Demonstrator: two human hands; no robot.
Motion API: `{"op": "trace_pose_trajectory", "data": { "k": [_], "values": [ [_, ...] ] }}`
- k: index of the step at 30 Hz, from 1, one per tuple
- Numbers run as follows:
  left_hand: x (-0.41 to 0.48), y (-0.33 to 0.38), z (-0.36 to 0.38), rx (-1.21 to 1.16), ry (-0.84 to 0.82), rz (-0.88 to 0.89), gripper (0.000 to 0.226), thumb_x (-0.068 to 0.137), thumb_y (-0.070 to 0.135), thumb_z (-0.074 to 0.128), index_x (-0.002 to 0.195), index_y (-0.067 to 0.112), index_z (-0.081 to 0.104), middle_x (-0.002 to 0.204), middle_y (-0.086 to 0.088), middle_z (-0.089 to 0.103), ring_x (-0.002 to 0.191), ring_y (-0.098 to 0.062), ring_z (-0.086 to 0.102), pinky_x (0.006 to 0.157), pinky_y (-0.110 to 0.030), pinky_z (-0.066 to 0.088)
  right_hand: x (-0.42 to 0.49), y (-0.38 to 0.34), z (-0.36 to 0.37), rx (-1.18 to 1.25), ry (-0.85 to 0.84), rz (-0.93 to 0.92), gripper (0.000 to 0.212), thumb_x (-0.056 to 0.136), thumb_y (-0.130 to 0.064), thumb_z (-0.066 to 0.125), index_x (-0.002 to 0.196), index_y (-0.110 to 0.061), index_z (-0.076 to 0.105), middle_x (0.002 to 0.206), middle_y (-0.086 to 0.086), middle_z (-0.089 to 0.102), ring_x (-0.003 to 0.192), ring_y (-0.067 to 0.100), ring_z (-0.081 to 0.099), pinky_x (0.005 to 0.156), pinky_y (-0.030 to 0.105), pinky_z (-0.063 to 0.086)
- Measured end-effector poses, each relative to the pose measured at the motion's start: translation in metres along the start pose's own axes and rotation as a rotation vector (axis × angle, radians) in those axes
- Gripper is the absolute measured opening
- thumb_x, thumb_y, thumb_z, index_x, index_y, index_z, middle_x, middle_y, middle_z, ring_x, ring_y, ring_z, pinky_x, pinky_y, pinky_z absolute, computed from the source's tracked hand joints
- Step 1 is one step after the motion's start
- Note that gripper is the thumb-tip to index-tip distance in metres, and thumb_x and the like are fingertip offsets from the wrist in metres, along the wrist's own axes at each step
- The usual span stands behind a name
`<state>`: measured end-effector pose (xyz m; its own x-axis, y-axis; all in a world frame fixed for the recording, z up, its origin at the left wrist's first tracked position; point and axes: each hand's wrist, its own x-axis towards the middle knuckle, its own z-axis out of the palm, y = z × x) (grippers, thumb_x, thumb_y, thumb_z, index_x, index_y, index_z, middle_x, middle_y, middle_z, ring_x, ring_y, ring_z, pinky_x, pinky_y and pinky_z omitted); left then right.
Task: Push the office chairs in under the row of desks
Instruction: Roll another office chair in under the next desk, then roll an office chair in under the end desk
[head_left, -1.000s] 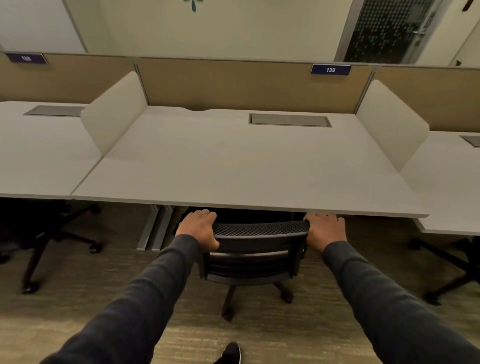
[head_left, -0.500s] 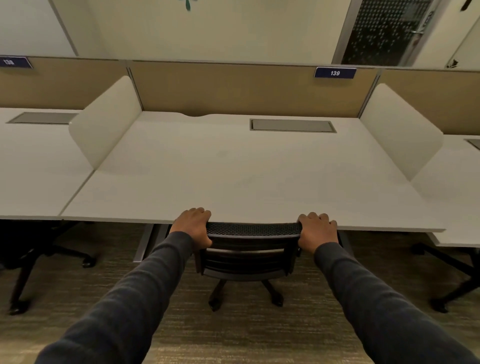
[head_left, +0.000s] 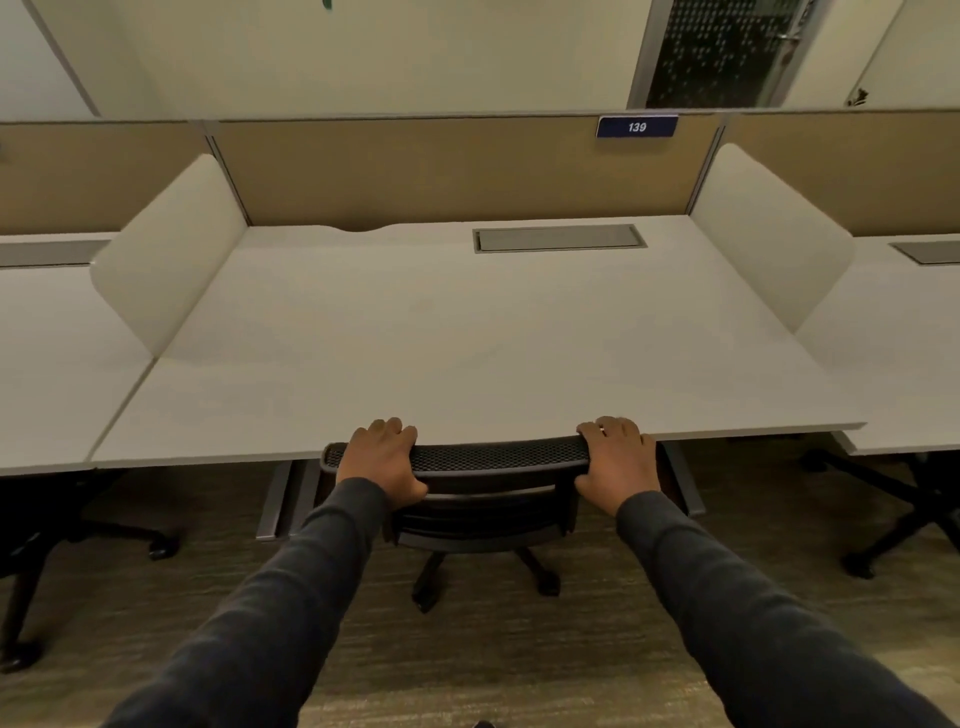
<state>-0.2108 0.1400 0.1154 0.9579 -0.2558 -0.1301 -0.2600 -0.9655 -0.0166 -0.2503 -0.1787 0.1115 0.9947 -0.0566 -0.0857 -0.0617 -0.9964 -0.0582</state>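
Comparing this moment with the view a second ago, we note that the chair (head_left: 457, 488) has advanced: its mesh top rail, previously clear of the table (head_left: 467, 338), now meets the front edge, with the seat hidden beneath. Our left hand (head_left: 382, 462) and right hand (head_left: 618, 462) each wrap the rail ends, fingers curled over the top in a closed grip on the chair. We judge this chair to be at or near full insertion; further travel appears limited by the backrest against the table edge. Adjacent chair bases (head_left: 893, 514) at both sides suggest remaining stations may require checking.
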Motion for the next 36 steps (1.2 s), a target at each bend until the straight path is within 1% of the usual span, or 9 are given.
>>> {"op": "trace_pose_trajectory", "data": {
  "k": [3, 7, 10, 12, 15, 21, 27, 33, 36],
  "values": [
    [0.003, 0.05, 0.0, -0.005, 0.023, 0.035, 0.068, 0.072, 0.06, 0.062, 0.126, 0.021, 0.049, 0.125, -0.005, 0.051, 0.117, -0.027, 0.045, 0.101, -0.042, 0.038, -0.016, 0.012, 0.007, 0.065, 0.026, -0.034, 0.083, 0.088, -0.049, 0.063, 0.156, -0.027, 0.023, 0.164, 0.009, 0.02, 0.153, 0.032, 0.009, 0.121, 0.051, 0.015],
    [0.011, 0.139, 0.003, -0.032, 0.107, 0.133, 0.081, 0.077, 0.065, 0.053, 0.142, 0.019, 0.036, 0.14, -0.01, 0.043, 0.13, -0.031, 0.037, 0.109, -0.048, 0.03, -0.046, 0.048, 0.012, 0.091, 0.08, -0.076, 0.091, 0.09, -0.061, 0.057, 0.159, -0.032, 0.006, 0.168, 0.005, 0.003, 0.154, 0.03, -0.003, 0.122, 0.05, 0.002],
    [0.012, 0.212, 0.009, -0.078, 0.146, 0.185, 0.094, 0.081, 0.066, 0.048, 0.155, 0.019, 0.013, 0.161, -0.016, 0.017, 0.149, -0.036, 0.008, 0.119, -0.055, 0.004, -0.072, 0.1, 0.01, 0.078, 0.129, -0.093, 0.09, 0.089, -0.065, 0.054, 0.159, -0.033, 0.007, 0.168, 0.006, 0.007, 0.155, 0.028, 0.0, 0.12, 0.046, -0.001],
    [0.01, 0.265, 0.013, -0.062, 0.173, 0.219, 0.1, 0.082, 0.069, 0.045, 0.157, 0.021, -0.002, 0.165, -0.016, -0.007, 0.15, -0.037, -0.015, 0.118, -0.055, -0.012, -0.093, 0.145, 0.007, 0.071, 0.144, -0.073, 0.09, 0.09, -0.066, 0.052, 0.158, -0.034, 0.003, 0.168, 0.005, 0.006, 0.155, 0.028, -0.001, 0.119, 0.044, -0.004],
    [0.004, 0.352, 0.015, -0.042, 0.195, 0.256, 0.106, 0.083, 0.074, 0.039, 0.156, 0.021, -0.015, 0.16, -0.018, -0.029, 0.143, -0.036, -0.036, 0.117, -0.056, -0.018, -0.126, 0.219, 0.0, 0.054, 0.149, -0.027, 0.09, 0.092, -0.065, 0.05, 0.158, -0.034, -0.003, 0.169, 0.005, 0.001, 0.154, 0.029, -0.006, 0.118, 0.044, -0.007],
    [-0.016, 0.513, 0.012, -0.078, 0.179, 0.305, 0.107, 0.079, 0.079, 0.029, 0.156, 0.02, -0.014, 0.161, -0.016, -0.027, 0.143, -0.033, -0.037, 0.114, -0.052, -0.025, -0.194, 0.355, -0.024, 0.021, 0.166, 0.067, 0.085, 0.095, -0.063, 0.045, 0.161, -0.03, 0.002, 0.169, 0.009, 0.002, 0.154, 0.034, -0.005, 0.125, 0.05, 0.004],
    [-0.012, 0.656, 0.0, -0.072, 0.138, 0.404, 0.104, 0.082, 0.079, 0.03, 0.156, 0.021, -0.017, 0.157, -0.014, -0.034, 0.141, -0.032, -0.04, 0.105, -0.049, -0.035, -0.24, 0.48, -0.046, 0.046, 0.208, 0.174, 0.082, 0.097, -0.063, 0.042, 0.161, -0.026, 0.007, 0.168, 0.011, 0.006, 0.155, 0.035, -0.002, 0.125, 0.051, 0.006],
    [0.019, 0.787, -0.007, -0.129, 0.142, 0.502, 0.104, 0.082, 0.078, 0.032, 0.157, 0.019, -0.009, 0.162, -0.014, -0.024, 0.146, -0.033, -0.03, 0.116, -0.053, -0.02, -0.249, 0.596, -0.05, 0.055, 0.238, 0.255, 0.081, 0.097, -0.063, 0.043, 0.161, -0.027, 0.009, 0.168, 0.011, 0.008, 0.155, 0.034, 0.0, 0.124, 0.05, 0.004],
    [0.046, 0.862, -0.009, -0.15, 0.138, 0.547, 0.104, 0.083, 0.077, 0.032, 0.158, 0.018, -0.008, 0.162, -0.016, -0.024, 0.146, -0.034, -0.03, 0.118, -0.055, -0.017, -0.242, 0.662, -0.054, 0.054, 0.251, 0.291, 0.082, 0.096, -0.062, 0.046, 0.161, -0.027, 0.01, 0.168, 0.011, 0.01, 0.155, 0.034, 0.001, 0.124, 0.05, 0.005]
  ]
}}
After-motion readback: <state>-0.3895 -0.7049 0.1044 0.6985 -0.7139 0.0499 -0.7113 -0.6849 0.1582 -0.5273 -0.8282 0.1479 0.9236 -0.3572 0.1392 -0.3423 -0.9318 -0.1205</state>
